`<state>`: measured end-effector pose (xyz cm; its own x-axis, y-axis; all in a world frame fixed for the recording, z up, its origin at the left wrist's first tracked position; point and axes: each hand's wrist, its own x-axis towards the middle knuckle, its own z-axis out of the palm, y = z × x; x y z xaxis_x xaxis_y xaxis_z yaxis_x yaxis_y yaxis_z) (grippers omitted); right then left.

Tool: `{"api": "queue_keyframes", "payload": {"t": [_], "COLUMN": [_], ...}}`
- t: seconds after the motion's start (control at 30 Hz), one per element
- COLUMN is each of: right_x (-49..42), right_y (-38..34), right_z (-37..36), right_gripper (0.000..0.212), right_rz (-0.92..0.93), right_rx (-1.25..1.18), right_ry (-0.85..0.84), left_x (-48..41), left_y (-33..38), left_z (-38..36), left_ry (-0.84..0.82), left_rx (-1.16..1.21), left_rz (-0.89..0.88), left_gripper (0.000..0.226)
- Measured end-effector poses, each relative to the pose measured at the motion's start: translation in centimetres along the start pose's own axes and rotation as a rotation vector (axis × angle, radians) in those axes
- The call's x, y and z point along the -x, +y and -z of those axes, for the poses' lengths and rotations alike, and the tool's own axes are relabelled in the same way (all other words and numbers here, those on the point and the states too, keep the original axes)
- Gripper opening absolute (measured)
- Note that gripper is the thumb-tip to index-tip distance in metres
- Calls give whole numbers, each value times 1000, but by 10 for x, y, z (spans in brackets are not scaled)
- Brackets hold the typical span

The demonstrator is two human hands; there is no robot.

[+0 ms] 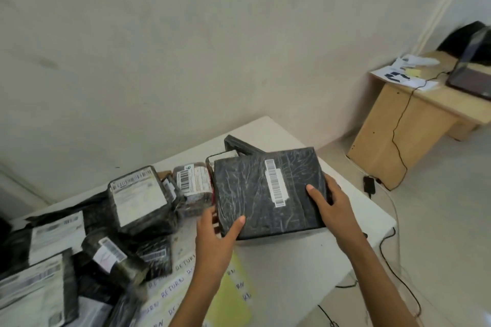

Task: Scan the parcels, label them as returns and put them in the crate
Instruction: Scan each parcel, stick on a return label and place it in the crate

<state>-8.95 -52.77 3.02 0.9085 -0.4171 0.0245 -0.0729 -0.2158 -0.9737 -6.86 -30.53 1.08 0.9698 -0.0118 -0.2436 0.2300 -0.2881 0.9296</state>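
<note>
Both hands hold one flat black parcel (268, 191) over the far right part of the white table (305, 260). The left hand (215, 236) takes the near left corner, with the thumb on top and the fingers under the edge. The right hand (332, 202) takes the right edge, thumb on top also. So each grip is closed on this parcel. The parcel is tilted a little toward the camera, and whether its near edge touches the table I cannot tell.

The parcel looks like a stiff box wrapped in wrinkled black plastic film, with a long white barcode sticker (276, 183) on the top face. I judge it as light to medium in weight and rigid, so it will not bend, but the film can be slippery. Holding it at two opposite edges, as now, seems the safe way, and the fingers should stay off the barcode for scanning.

More black parcels (138, 196) lie in a heap on the left side of the table. Sheets with the handwritten word RETURN (170, 295) lie near the front edge. No crate is visible.
</note>
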Motion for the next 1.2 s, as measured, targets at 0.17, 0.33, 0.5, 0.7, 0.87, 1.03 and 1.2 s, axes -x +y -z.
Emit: {"api": "queue_keyframes", "payload": {"t": [0.17,0.33,0.5,0.7,0.87,1.03,1.2], "right_x": [-17,-61,-60,25,2,-44,-71], "right_y": [34,52,65,73,69,63,54], "right_z": [4,5,0,-27,-20,4,11], "right_gripper": [29,29,47,77,54,47,44], "right_rz": [-73,4,-49,-403,-358,-334,-260], "right_rx": [104,306,386,-32,-104,-13,77], "right_ry": [-77,-126,148,302,170,22,-126], "left_x": [10,7,-25,-80,-72,-46,-37], "left_y": [-29,-37,-21,-2,-2,-12,-6], "left_z": [-16,-27,-24,-14,-28,-49,-75], "left_ry": [-54,-100,58,6,14,-30,-106], "left_rx": [-39,-117,-260,-328,-319,-337,-141], "left_rz": [100,123,72,-26,11,92,137], "left_gripper": [50,41,77,58,37,48,52]}}
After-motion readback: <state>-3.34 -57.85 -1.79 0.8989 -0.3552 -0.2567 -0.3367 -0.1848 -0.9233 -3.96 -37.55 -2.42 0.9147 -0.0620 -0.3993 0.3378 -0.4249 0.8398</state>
